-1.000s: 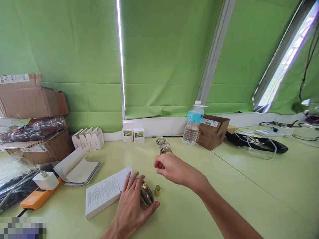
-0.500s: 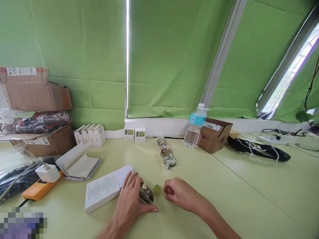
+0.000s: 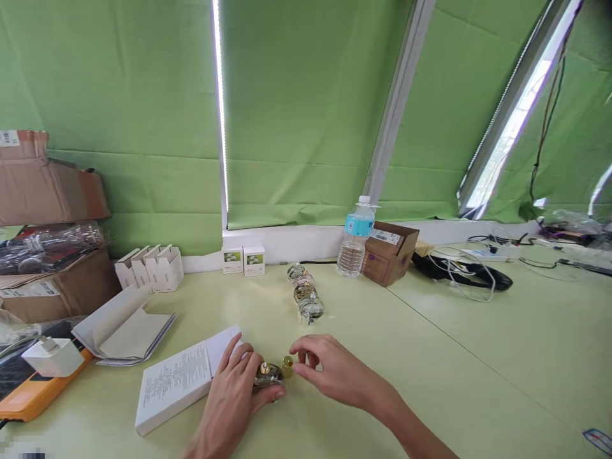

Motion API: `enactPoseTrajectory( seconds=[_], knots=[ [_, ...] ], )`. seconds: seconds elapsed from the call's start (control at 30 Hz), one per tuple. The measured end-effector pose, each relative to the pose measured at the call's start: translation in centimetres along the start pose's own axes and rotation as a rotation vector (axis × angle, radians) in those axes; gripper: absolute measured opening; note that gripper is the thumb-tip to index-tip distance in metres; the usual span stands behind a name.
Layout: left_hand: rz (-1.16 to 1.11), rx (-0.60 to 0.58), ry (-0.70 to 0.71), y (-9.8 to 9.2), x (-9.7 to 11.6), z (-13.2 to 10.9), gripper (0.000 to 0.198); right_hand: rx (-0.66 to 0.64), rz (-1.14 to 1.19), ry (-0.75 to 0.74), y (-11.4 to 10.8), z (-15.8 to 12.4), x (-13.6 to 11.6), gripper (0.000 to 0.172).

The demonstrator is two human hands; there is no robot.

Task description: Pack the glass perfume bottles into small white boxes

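Observation:
My left hand (image 3: pixel 229 401) is wrapped around a round glass perfume bottle (image 3: pixel 268 377) with a gold neck, lying on the pale green table (image 3: pixel 430 382). A small gold cap (image 3: pixel 287 365) stands just right of the bottle. My right hand (image 3: pixel 329 373) hovers at the cap, fingertips curled and right beside it, holding nothing I can see. Beyond the hands, several glass perfume bottles (image 3: pixel 303 294) lie in a row. My left hand's fingers rest near the edge of a white printed booklet (image 3: pixel 174 379).
White small boxes (image 3: pixel 233 260) and a plastic water bottle (image 3: pixel 354 239) stand at the back, beside a cardboard box (image 3: pixel 389 254). On the left are an open leaflet (image 3: pixel 123 331), an orange power strip (image 3: pixel 38 395) and stacked cartons (image 3: pixel 57 287). Cables (image 3: pixel 459 274) lie at right.
My right hand has moved left, from beside the gold cap to right at it. My left hand stays on the bottle. The whole view has swung slightly, shifting the scene left.

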State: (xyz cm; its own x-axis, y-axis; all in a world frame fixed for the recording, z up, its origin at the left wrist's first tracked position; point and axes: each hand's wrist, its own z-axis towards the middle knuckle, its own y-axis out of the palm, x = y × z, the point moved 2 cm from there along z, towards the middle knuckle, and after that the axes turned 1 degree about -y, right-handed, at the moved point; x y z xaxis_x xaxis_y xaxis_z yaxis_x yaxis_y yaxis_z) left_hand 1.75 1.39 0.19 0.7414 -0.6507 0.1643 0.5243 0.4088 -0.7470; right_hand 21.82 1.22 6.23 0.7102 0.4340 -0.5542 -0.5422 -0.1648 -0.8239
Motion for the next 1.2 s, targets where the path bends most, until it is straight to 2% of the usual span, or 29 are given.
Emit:
enactPoseTrajectory(
  seconds=[0.07, 0.17, 0.3, 0.5, 0.6, 0.7, 0.8, 0.9, 1.03, 1.2],
  knots=[
    [0.018, 0.041, 0.038, -0.2, 0.2, -0.1, 0.028, -0.02, 0.036, -0.04, 0.1, -0.3, -0.6, 0.024],
    [0.032, 0.139, 0.092, -1.1, 0.6, -0.1, 0.026, -0.043, 0.117, -0.073, 0.0, -0.6, -1.1, 0.039],
    [0.008, 0.246, 0.034, -2.3, 1.2, -0.1, 0.029, -0.086, 0.209, -0.128, 0.1, -0.8, -1.6, 0.05],
    [-0.173, 0.218, -0.16, -1.5, 1.6, -0.9, 0.044, -0.008, 0.126, -0.212, 1.3, -1.0, -2.6, 0.031],
    [-0.312, 0.197, -0.238, -1.5, 1.7, -1.0, 0.05, 0.002, 0.183, -0.21, 0.7, -0.9, -2.3, 0.029],
    [-0.42, 0.183, -0.377, -1.8, 1.9, -0.8, 0.045, 0.083, 0.231, -0.149, -1.1, -0.4, -0.7, 0.03],
    [-0.475, 0.138, -0.519, -1.9, 2.2, -0.4, 0.035, 0.192, 0.23, -0.033, -3.0, 0.2, 2.0, 0.031],
    [-0.525, 0.075, -0.604, -1.4, 2.6, -0.2, 0.033, 0.188, 0.199, 0.106, -4.1, 0.6, 4.9, 0.03],
    [-0.614, -0.015, -0.642, -0.3, 2.7, -0.4, 0.037, 0.117, 0.259, 0.178, -3.8, 1.1, 7.8, 0.027],
    [-0.686, -0.104, -0.738, 0.9, 1.8, -0.8, 0.042, 0.112, 0.296, 0.181, -2.6, 1.9, 9.8, 0.024]
  ],
)
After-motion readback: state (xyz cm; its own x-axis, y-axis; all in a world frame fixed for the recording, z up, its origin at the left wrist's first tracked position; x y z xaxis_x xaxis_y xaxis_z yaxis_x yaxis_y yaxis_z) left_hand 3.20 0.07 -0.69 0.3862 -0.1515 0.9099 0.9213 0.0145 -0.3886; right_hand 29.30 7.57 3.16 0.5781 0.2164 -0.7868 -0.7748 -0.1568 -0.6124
